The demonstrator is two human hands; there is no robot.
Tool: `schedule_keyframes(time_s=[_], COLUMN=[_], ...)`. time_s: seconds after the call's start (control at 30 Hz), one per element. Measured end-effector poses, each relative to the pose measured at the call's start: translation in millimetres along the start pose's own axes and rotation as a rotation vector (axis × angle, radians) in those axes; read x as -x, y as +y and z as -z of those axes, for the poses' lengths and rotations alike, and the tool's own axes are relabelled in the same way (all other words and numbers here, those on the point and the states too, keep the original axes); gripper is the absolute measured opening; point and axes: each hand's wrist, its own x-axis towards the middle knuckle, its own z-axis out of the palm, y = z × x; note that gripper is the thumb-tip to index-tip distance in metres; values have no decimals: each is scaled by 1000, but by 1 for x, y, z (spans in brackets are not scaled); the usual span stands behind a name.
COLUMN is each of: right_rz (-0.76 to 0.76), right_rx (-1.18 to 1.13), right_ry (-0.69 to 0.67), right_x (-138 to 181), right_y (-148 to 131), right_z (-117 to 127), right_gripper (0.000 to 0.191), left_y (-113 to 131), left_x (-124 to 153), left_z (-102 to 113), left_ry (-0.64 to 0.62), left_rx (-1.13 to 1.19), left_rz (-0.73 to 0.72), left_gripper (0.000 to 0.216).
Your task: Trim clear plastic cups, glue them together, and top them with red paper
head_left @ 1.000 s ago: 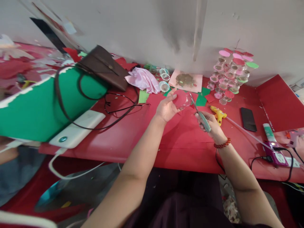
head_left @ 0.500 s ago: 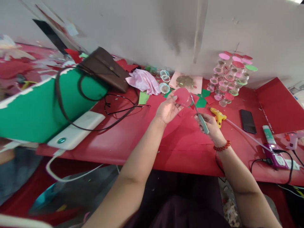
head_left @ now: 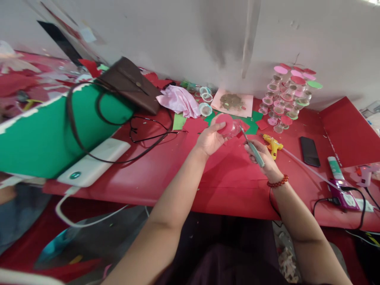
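My left hand is closed around a small clear plastic cup with a pink paper disc on it, held just above the red table. My right hand grips a pair of scissors with a pale green handle; the blades point up and left toward the cup's rim. A red bead bracelet circles my right wrist. Both hands sit near the table's middle, a little in front of the wall.
A yellow glue gun lies just right of my right hand, with a black phone and a stack of capped clear cups beyond. A brown bag, a green sheet and a white power bank fill the left side.
My left hand has turned the cup and lowered it slightly. The scissors in my right hand have shifted a little closer to the cup's edge.
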Motion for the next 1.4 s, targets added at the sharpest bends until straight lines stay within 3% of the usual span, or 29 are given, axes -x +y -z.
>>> schedule_keyframes(time_s=[0.27,0.43,0.63,1.4], right_rz=[-19,-15,-23,-76], right_rx=[-69,-79,-46,-73], right_ry=[-49,-53,-49,-32], right_x=[-1,0,0,2], right_y=[0,-2,-3,-4], right_z=[3,2,2,1], right_gripper=[54,59,58,61], left_y=[-4,-3,2,7], left_x=[3,5,7,4], left_z=[0,-2,0,4], left_ry=[-101,-62,-113,-54], left_rx=[-37,-72,-89,-82], left_rz=[24,11,73,12], left_gripper=[84,80,87,87])
